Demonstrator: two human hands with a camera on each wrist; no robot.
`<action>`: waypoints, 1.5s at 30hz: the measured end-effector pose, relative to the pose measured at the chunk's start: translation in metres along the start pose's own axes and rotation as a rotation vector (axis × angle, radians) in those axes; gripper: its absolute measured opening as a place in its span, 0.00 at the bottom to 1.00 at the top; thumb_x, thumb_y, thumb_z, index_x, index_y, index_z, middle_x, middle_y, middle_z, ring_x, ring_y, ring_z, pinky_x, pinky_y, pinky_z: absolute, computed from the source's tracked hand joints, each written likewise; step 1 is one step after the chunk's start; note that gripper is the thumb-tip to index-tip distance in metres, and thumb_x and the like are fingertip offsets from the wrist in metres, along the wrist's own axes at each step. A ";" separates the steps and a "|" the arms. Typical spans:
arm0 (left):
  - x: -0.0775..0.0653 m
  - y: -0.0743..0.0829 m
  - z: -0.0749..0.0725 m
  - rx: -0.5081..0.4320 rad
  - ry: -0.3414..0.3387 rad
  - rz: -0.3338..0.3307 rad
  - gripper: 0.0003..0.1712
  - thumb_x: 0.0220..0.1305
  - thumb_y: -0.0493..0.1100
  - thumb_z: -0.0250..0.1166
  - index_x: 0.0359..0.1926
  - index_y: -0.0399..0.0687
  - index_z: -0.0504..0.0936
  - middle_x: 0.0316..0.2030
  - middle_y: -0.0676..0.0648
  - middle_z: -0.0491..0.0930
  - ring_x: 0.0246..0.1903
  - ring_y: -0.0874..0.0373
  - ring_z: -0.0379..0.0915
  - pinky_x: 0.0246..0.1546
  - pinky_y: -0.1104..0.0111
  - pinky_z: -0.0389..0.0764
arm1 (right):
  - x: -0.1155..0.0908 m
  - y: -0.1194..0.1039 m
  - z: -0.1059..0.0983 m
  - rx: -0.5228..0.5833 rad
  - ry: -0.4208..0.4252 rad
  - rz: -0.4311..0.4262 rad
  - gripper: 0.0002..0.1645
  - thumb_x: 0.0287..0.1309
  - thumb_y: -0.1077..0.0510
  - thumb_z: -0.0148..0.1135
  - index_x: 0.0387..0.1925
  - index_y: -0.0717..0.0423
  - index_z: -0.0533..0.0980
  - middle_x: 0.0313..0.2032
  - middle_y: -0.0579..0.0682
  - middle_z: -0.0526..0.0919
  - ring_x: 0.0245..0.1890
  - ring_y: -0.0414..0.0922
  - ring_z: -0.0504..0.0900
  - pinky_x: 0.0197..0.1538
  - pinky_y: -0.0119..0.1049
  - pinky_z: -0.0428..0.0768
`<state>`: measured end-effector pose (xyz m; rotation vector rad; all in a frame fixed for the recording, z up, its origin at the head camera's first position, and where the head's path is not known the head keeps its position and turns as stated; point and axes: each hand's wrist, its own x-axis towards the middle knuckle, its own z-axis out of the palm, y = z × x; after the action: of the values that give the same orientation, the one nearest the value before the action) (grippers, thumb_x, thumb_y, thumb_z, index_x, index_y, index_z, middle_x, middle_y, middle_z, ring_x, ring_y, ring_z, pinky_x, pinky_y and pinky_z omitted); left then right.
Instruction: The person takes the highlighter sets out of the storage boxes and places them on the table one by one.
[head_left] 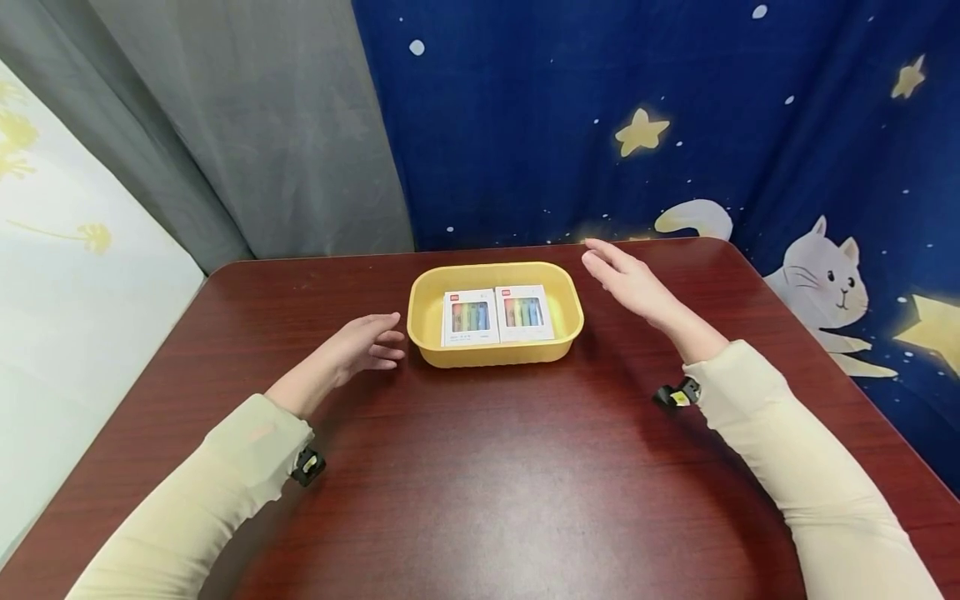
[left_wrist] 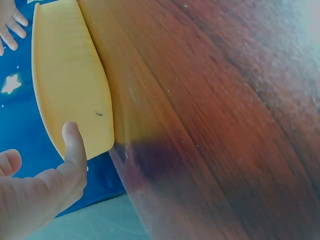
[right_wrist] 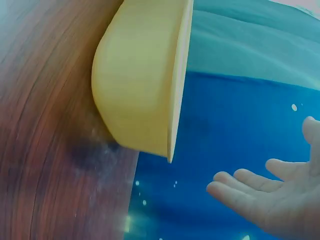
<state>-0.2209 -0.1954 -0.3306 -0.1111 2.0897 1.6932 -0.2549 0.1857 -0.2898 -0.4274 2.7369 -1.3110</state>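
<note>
A yellow plastic basket (head_left: 491, 357) stands toward the back of the table, with two white boxes lying side by side in it. The left box (head_left: 471, 318) and the right box (head_left: 524, 313) each have a window showing coloured sticks. My left hand (head_left: 367, 343) is at the basket's left end, fingers loosely bent and holding nothing. Off the right end, my right hand (head_left: 626, 279) is raised with its fingers extended, apart from the basket. In the right wrist view, a gap separates those fingers (right_wrist: 245, 192) from the yellow wall (right_wrist: 137, 75).
The dark red-brown wooden table (head_left: 480, 483) stretches out in front of the basket. Behind it hang a grey curtain (head_left: 285, 125) and a blue curtain (head_left: 517, 125) with stars and a cat. A white panel (head_left: 67, 292) borders the left side.
</note>
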 end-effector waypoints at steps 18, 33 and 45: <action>0.018 0.004 0.002 -0.166 0.034 -0.151 0.29 0.68 0.43 0.49 0.66 0.38 0.54 0.38 0.49 0.72 0.29 0.62 0.76 0.36 0.70 0.81 | 0.040 -0.014 0.044 0.533 -0.185 0.189 0.39 0.67 0.39 0.38 0.70 0.55 0.44 0.66 0.63 0.56 0.62 0.60 0.62 0.61 0.52 0.66; 0.023 0.010 0.005 -0.148 0.040 -0.147 0.30 0.64 0.31 0.50 0.67 0.36 0.53 0.33 0.46 0.74 0.23 0.64 0.74 0.30 0.72 0.81 | 0.064 -0.025 0.072 0.645 -0.303 0.266 0.37 0.67 0.39 0.35 0.70 0.54 0.46 0.66 0.63 0.56 0.60 0.61 0.65 0.58 0.54 0.69; 0.024 0.014 0.006 -0.154 0.036 -0.154 0.31 0.64 0.31 0.51 0.67 0.40 0.53 0.36 0.45 0.72 0.24 0.63 0.75 0.31 0.71 0.82 | 0.068 -0.026 0.085 0.750 -0.364 0.339 0.39 0.67 0.38 0.33 0.71 0.51 0.41 0.67 0.64 0.54 0.62 0.62 0.61 0.57 0.58 0.68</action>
<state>-0.2453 -0.1810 -0.3282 -0.3442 1.9200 1.7669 -0.2989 0.0869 -0.3206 -0.1069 1.7533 -1.7878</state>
